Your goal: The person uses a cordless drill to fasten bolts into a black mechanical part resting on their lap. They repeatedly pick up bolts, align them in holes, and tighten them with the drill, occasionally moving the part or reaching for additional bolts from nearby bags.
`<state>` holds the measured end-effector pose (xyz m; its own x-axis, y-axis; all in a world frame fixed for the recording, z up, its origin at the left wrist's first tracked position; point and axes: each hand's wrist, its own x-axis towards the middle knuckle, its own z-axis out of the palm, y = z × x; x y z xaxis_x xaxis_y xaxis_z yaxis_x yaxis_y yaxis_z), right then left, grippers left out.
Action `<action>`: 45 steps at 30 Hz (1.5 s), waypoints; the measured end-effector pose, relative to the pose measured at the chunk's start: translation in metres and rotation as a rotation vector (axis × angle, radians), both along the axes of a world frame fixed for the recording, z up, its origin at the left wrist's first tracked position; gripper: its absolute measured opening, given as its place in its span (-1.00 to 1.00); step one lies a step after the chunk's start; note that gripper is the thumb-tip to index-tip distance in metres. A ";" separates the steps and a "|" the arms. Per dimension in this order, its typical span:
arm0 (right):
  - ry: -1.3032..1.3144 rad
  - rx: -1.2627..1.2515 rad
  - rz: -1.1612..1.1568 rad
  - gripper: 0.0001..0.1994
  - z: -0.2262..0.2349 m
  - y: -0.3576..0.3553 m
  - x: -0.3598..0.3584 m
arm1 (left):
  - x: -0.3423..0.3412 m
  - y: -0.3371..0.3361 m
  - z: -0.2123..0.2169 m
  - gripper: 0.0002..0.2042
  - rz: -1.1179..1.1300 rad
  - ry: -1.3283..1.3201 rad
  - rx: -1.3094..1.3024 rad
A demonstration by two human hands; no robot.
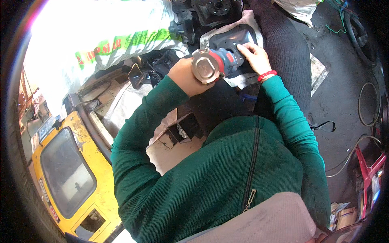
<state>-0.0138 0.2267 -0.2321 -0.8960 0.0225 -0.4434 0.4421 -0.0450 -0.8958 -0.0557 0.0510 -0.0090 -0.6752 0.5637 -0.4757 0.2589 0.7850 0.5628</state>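
Left hand is wrapped round a blue-and-red tool at 12 o'clock, nosed up to the glossy black part at 1. Right hand has thumb and finger bunched by its edge, can't tell if they're pinching anything. Trouser leg crowds its right edge; dark floor opens out around 2.

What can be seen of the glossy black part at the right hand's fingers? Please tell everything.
The glossy black part has a smooth, rounded surface, like plastic or painted metal. It lies on a pale sheet before the person. The right hand's fingertips are on or just above it; a blue-and-red power tool hides its lower-left portion.
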 end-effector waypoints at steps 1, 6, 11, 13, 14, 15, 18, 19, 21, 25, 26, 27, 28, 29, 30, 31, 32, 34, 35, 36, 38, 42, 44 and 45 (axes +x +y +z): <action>-0.020 -0.043 -0.009 -0.62 -0.006 -0.001 0.000 | -0.001 0.001 -0.002 -0.65 -0.011 -0.014 -0.045; -0.041 -0.088 0.008 -0.64 -0.013 0.000 0.000 | 0.005 -0.002 -0.011 -0.60 0.033 -0.074 -0.174; -0.046 -0.078 0.001 -0.68 -0.010 0.002 0.000 | 0.011 -0.007 -0.019 -0.59 0.091 -0.102 -0.191; -0.036 -0.119 -0.015 -0.67 -0.014 0.001 0.001 | 0.008 -0.001 -0.018 -0.60 0.066 -0.096 -0.166; -0.043 -0.131 -0.016 -0.67 -0.019 -0.001 0.000 | 0.007 0.002 -0.018 -0.60 0.052 -0.089 -0.144; -0.050 -0.142 -0.016 -0.67 -0.023 -0.001 0.002 | 0.010 0.002 -0.021 -0.61 0.029 -0.059 -0.163; -0.056 -0.109 0.017 -0.67 -0.018 0.002 -0.004 | 0.017 -0.003 -0.031 -0.61 -0.020 0.105 -0.111; -0.061 -0.107 0.025 -0.67 -0.016 0.001 -0.005 | 0.021 -0.007 -0.032 -0.60 -0.006 0.138 -0.081; -0.031 -0.138 0.032 -0.65 -0.015 0.001 -0.007 | 0.030 -0.015 -0.034 -0.58 0.025 0.212 -0.014; 0.000 -0.069 -0.014 -0.67 -0.021 -0.004 -0.004 | 0.087 -0.023 0.013 -0.36 0.172 0.070 0.088; 0.030 -0.082 -0.031 -0.67 -0.021 -0.004 -0.005 | 0.105 -0.030 0.009 -0.35 0.206 0.031 0.092; 0.061 -0.098 -0.050 -0.67 -0.021 -0.003 -0.007 | 0.124 -0.040 0.001 -0.34 0.237 -0.006 0.095; 0.034 -0.089 -0.034 -0.67 -0.015 -0.002 -0.007 | 0.142 -0.048 -0.005 -0.30 0.248 -0.011 0.052; 0.026 -0.111 -0.021 -0.67 -0.011 -0.003 -0.007 | 0.164 -0.060 -0.020 -0.29 0.259 -0.002 -0.031; 0.000 -0.126 -0.016 -0.67 -0.011 -0.003 -0.006 | 0.180 -0.069 -0.035 -0.28 0.250 0.041 -0.024; -0.018 -0.142 -0.020 -0.67 -0.011 -0.001 -0.003 | 0.192 -0.071 -0.040 -0.26 0.233 0.093 -0.015; 0.004 -0.160 -0.024 -0.66 -0.011 0.000 -0.002 | 0.200 -0.072 -0.045 -0.29 0.259 0.055 -0.027; 0.046 -0.127 -0.036 -0.67 -0.010 -0.002 -0.001 | 0.206 -0.072 -0.044 -0.33 0.347 0.107 0.125; 0.065 -0.110 -0.042 -0.67 -0.010 -0.001 -0.001 | 0.206 -0.070 -0.042 -0.34 0.391 0.129 0.201; 0.112 -0.043 -0.108 -0.67 -0.010 -0.001 0.000 | 0.199 -0.074 -0.044 -0.42 0.418 0.163 0.216; 0.206 0.076 -0.222 -0.67 0.000 -0.012 0.004 | 0.175 -0.077 -0.032 -0.58 0.499 0.131 0.264; 0.744 0.626 -0.095 -0.74 0.012 -0.017 -0.012 | 0.108 -0.089 -0.013 -0.67 0.675 -0.106 0.276; 0.749 0.474 -0.031 -0.74 0.006 -0.021 -0.027 | 0.072 -0.091 -0.014 -0.67 0.611 -0.066 0.185; 0.687 0.462 -0.011 -0.74 0.004 -0.020 -0.029 | 0.057 -0.087 -0.014 -0.67 0.578 -0.062 0.193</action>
<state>-0.0426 0.2069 -0.2285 -0.9628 0.0785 0.2586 -0.2085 0.3929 -0.8956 0.0016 -0.0356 -0.0227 -0.8716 0.1941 -0.4501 -0.2169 0.6709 0.7092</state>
